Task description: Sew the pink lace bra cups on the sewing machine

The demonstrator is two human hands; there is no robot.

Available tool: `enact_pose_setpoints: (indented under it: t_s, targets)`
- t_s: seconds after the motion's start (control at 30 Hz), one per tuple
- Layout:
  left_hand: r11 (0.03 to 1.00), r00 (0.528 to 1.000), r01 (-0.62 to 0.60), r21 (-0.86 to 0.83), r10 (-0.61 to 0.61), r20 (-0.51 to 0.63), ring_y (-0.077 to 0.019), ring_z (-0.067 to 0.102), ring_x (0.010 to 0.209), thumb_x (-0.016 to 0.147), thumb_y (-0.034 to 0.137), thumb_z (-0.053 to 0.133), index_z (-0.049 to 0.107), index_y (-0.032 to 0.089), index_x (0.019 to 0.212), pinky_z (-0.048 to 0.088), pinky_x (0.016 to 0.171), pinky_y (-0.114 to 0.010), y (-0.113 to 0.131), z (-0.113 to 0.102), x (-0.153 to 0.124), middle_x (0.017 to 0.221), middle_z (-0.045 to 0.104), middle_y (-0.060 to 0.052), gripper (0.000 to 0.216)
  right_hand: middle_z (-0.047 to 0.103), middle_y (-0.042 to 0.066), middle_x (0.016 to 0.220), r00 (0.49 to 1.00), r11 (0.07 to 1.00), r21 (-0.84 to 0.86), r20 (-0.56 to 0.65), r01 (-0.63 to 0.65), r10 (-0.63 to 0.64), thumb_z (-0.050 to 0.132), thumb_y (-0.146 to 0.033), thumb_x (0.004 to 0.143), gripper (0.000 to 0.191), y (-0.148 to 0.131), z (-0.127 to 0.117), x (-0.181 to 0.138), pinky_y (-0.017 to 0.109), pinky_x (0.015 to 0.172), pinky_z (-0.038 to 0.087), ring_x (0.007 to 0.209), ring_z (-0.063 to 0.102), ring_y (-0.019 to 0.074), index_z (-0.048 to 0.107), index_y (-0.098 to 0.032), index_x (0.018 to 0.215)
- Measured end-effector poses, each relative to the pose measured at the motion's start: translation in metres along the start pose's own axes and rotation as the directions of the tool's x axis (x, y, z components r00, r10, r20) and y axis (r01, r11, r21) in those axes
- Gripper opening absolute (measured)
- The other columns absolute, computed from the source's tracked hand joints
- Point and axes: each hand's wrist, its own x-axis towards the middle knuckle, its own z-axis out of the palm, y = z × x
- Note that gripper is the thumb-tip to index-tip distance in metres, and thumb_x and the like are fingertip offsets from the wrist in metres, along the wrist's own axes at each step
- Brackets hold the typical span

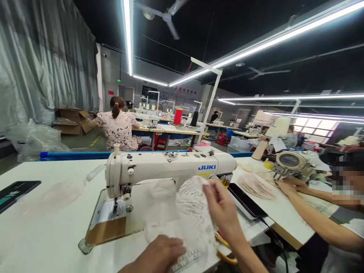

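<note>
A white gathered fabric piece (193,206) hangs in front of the sewing machine's arm. My right hand (223,208) pinches its upper right edge between thumb and fingers. My left hand (160,253) lies low at the piece's lower left side, fingers stretched forward and touching it; its thumb is hidden. Behind the piece, more thin white fabric (159,204) is spread on the machine bed. The white sewing machine (153,167) stands across the table, its needle and presser foot (115,206) left of both hands. Yellow-handled scissors (226,256) lie partly under my right forearm.
A phone (247,201) with a cable lies at right; another dark phone (18,191) is at far left. Sheer fabric (61,195) rests on the left tabletop. A co-worker's hands (292,185) work at another machine (292,163) at right, beside a pleated piece (256,185).
</note>
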Motion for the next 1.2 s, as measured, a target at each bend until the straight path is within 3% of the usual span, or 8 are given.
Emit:
enact_pose_setpoints:
  t_s: [0.17,0.23,0.33,0.43,0.53,0.77,0.97,1.2]
  targets:
    - [0.937,0.983,0.182,-0.299,-0.171,0.065,-0.0155,0.061,0.106,0.087,0.021,0.051,0.045,0.022,0.122,0.052,0.087,-0.027,0.004,-0.006,-0.012,0.113,0.065,-0.008,0.035,0.057,-0.001,0.067,0.978,0.974,0.093,-0.021,0.208,-0.207,0.041,-0.02,0.093,0.012,-0.058,0.003,0.017,0.021,0.053,0.042,0.055,0.053,0.0118,0.053,-0.02,0.091]
    - [0.663,0.91,0.391,-0.639,-0.382,0.161,-0.0162,0.065,0.096,0.092,0.025,0.04,0.044,0.022,0.123,0.055,0.08,-0.029,0.0,-0.028,-0.047,0.109,0.066,-0.008,0.031,0.059,0.001,0.072,0.935,0.927,0.173,0.07,0.333,-0.349,0.036,-0.016,0.095,0.016,-0.081,0.033,0.001,0.021,0.056,0.043,0.06,0.057,0.0127,0.052,-0.019,0.094]
    - [0.024,0.578,0.554,-0.832,-0.73,0.364,-0.0217,0.068,0.086,0.096,0.036,0.021,0.052,0.019,0.114,0.056,0.068,-0.035,-0.014,-0.079,-0.102,0.1,0.069,-0.01,0.04,0.061,0.003,0.074,0.8,0.851,0.379,0.341,0.365,-0.494,0.033,-0.027,0.098,0.023,-0.103,0.084,-0.034,0.021,0.053,0.045,0.062,0.059,0.0145,0.053,-0.018,0.095]
    - [-0.1,0.383,0.622,-0.777,-0.826,0.414,-0.0218,0.068,0.081,0.096,0.046,0.013,0.058,0.015,0.104,0.053,0.073,-0.037,-0.032,-0.124,-0.132,0.081,0.07,-0.009,0.056,0.066,0.002,0.089,0.606,0.806,0.561,0.579,0.19,-0.546,0.047,-0.038,0.094,0.019,-0.106,0.117,-0.056,0.021,0.068,0.049,0.082,0.063,0.0158,0.056,-0.022,0.1]
    - [-0.125,0.231,0.739,-0.662,-0.876,0.423,-0.0207,0.066,0.071,0.089,0.054,0.036,0.06,0.015,0.098,0.052,0.064,-0.032,-0.047,-0.141,-0.132,0.074,0.067,-0.004,0.047,0.066,0.0,0.08,0.636,0.847,0.528,0.673,-0.057,-0.377,0.043,-0.027,0.096,0.017,-0.094,0.134,-0.054,0.023,0.07,0.05,0.073,0.064,0.0146,0.057,-0.022,0.104]
    - [0.159,0.434,0.758,-0.632,-0.847,0.307,-0.02,0.057,0.074,0.07,0.037,0.063,0.06,0.015,0.078,0.043,0.065,-0.024,-0.058,-0.133,-0.106,0.075,0.063,0.0,0.023,0.061,0.009,0.104,0.646,0.931,0.356,0.73,-0.079,-0.224,0.069,-0.032,0.078,0.036,-0.085,0.158,-0.037,0.035,0.08,0.047,0.097,0.056,0.025,0.057,-0.018,0.109]
    - [0.003,0.42,0.703,-0.711,-0.808,0.412,-0.0254,0.058,0.089,0.071,0.055,0.063,0.064,0.017,0.095,0.045,0.085,-0.032,-0.033,-0.152,-0.109,0.09,0.067,-0.004,0.045,0.056,0.003,0.087,0.449,0.741,0.456,0.863,-0.493,-0.232,0.072,-0.038,0.07,0.028,-0.081,0.161,-0.046,0.031,0.077,0.041,0.086,0.05,0.02,0.059,-0.017,0.083]
    - [0.158,0.483,0.726,-0.669,-0.81,0.333,-0.0286,0.055,0.107,0.064,0.057,0.072,0.049,0.023,0.127,0.042,0.096,-0.036,-0.027,-0.141,-0.125,0.113,0.063,-0.007,0.075,0.037,-0.008,0.056,0.489,0.693,0.46,0.855,-0.555,-0.175,0.073,-0.034,0.069,0.034,-0.097,0.141,-0.057,0.019,0.05,0.025,0.056,0.034,0.0072,0.044,-0.017,0.061]
